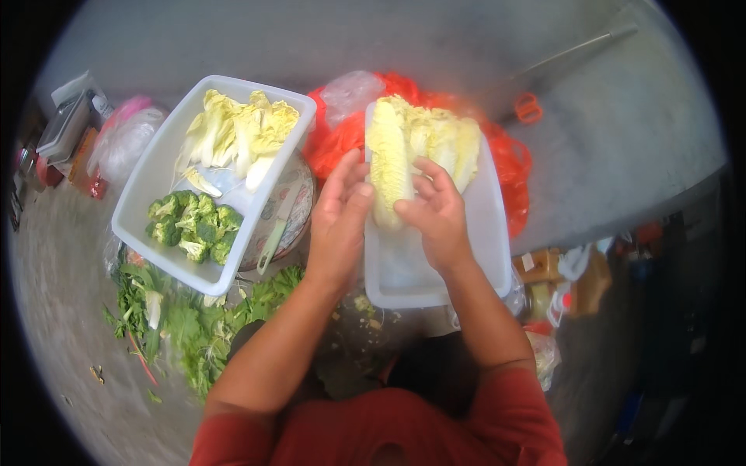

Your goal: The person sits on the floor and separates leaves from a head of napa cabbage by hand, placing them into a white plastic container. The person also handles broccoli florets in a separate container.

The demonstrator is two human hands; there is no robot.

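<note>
A pale yellow napa cabbage (386, 169) stands lengthwise between my hands, over the left side of a white plastic tub (434, 274). My left hand (341, 215) is beside its left edge, fingers apart and curved, with the thumb tip close to the leaves. On the other side, the thumb of my right hand (437, 215) overlaps the cabbage's lower right edge. Whether that hand grips it cannot be told. More napa cabbage (449, 140) lies at the far end of this tub, right of the first one.
A second tub (137, 218) at left holds loose cabbage leaves (233, 131) and broccoli florets (198, 224). Between the tubs, a green-handled knife (277, 233) rests on a round surface. Red plastic bags (513, 175), orange-handled scissors (528, 108) and leafy greens (192, 326) lie around.
</note>
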